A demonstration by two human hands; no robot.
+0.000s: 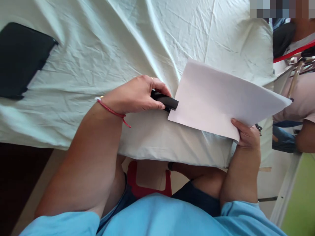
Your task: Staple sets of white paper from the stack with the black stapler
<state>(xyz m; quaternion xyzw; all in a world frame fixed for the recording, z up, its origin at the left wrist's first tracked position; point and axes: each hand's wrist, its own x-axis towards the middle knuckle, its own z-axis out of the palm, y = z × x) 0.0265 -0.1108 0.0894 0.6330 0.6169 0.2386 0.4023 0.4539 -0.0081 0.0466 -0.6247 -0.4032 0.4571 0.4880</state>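
**Two hands, a black tool and some white paper**

The left hand [137, 95] is curled tight around a black tool [164, 100]. The fingers wrap over its top and the thumb presses its side. The tool's tip touches the left edge of the white paper [221, 98]. The right hand [247, 134] pinches the paper's bottom corner, thumb on top, and holds it up over the pale green sheet [123, 42]. A black tablet [21, 59] lies far off to the left.

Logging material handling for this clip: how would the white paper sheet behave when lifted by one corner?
The white paper sheet probably flops: held by the right hand at its near edge, it bows. Likely very light, since fingertips alone support it.
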